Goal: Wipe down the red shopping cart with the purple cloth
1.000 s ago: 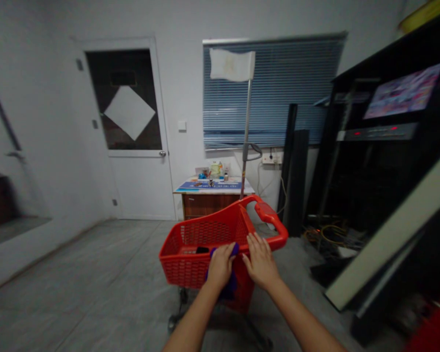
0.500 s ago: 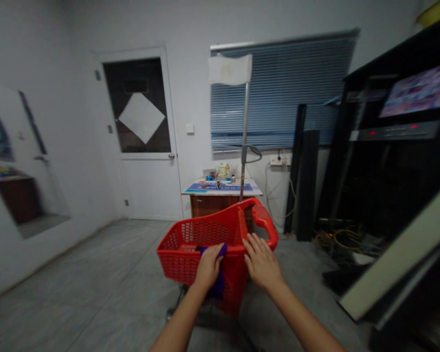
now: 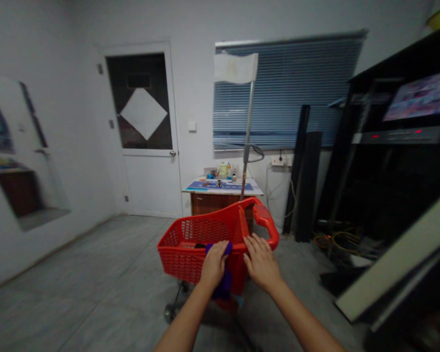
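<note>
Red cart, seemingly mid-wipe, remainder unclear: purple cloth gripped in left hand at near rim, right hand loosely spread.

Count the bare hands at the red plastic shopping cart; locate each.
2: the left hand is on the purple cloth over the near rim of the red plastic cart; the right hand is nearer its handle.

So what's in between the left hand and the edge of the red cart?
A purple cloth. The head view shows it over the edge of the red cart, under the left hand.
</note>
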`<action>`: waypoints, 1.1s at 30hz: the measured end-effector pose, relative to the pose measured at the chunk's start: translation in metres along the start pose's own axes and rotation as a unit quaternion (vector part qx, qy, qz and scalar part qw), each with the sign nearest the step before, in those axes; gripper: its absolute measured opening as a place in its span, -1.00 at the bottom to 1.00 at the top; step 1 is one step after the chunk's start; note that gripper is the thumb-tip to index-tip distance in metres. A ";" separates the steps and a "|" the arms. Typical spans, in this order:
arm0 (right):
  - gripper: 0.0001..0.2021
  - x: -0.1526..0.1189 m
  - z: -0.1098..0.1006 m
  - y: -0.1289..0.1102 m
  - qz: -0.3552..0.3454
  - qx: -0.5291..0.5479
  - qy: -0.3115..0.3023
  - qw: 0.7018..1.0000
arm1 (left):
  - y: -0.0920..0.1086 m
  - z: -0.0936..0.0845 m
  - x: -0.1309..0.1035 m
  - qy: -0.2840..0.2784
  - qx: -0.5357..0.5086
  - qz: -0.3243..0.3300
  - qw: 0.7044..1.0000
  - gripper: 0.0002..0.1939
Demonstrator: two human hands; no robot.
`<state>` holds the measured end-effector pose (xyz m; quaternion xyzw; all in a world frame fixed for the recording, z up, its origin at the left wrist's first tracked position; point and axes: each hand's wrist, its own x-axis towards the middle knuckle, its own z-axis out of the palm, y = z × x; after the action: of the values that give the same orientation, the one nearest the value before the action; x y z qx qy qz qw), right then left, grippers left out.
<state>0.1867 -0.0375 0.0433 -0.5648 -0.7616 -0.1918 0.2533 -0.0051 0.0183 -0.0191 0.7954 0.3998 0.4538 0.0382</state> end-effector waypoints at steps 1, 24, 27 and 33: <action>-0.53 0.000 0.000 0.000 -0.001 -0.002 -0.003 1.000 | -0.001 -0.001 -0.001 0.005 0.008 -0.013 1.000 -0.51; -0.45 -0.002 0.019 0.005 -0.018 -0.022 0.046 0.999 | 0.047 0.000 0.021 -0.043 -0.007 -0.016 0.999 -0.51; -0.46 -0.003 0.017 0.006 -0.025 -0.021 0.045 0.998 | 0.044 0.003 0.018 -0.033 -0.018 -0.012 0.999 -0.50; -0.46 -0.004 0.011 0.013 -0.018 -0.028 0.081 0.996 | 0.016 -0.002 0.004 -0.012 -0.005 -0.032 0.999 -0.49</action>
<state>0.1981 -0.0306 0.0317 -0.5407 -0.7429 -0.2627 0.2944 0.0041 0.0093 -0.0083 0.7871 0.4223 0.4454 0.0617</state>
